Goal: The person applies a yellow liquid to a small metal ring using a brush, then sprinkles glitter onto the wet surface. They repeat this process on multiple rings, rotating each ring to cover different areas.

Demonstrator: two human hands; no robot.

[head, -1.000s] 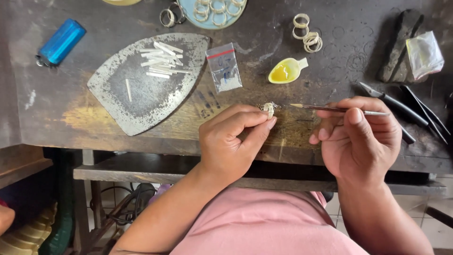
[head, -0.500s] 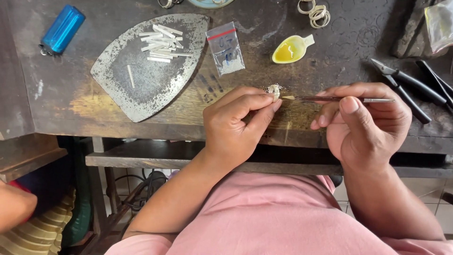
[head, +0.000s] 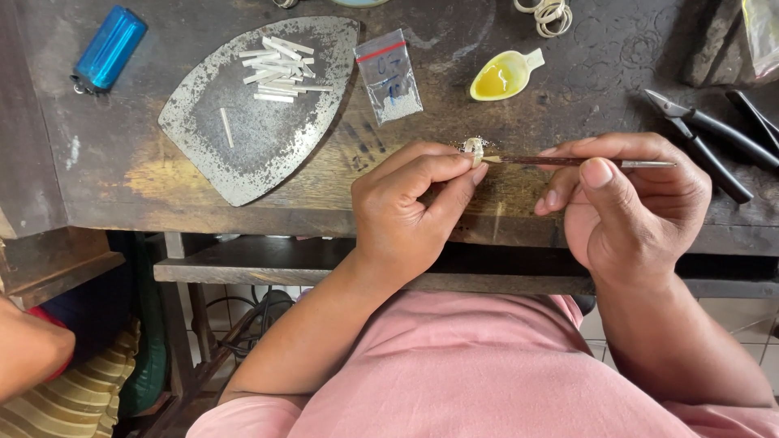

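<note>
Scarred wooden bench (head: 568,73) under everything. Worn metal plate (head: 260,138) with pale sticks at left. Right hand (head: 625,203) pinches thin brush (head: 568,161), tip touching ring. Left hand (head: 414,207) pinches small silver ring (head: 473,150) just above bench edge. Risk: loose pinch lets ring drop off edge; brush pressure could twist it.

Left hand (head: 406,207) and small ring (head: 473,151) now sit marginally lower against workbench (head: 97,178); thin tool (head: 584,162) tip now meets ring.
</note>
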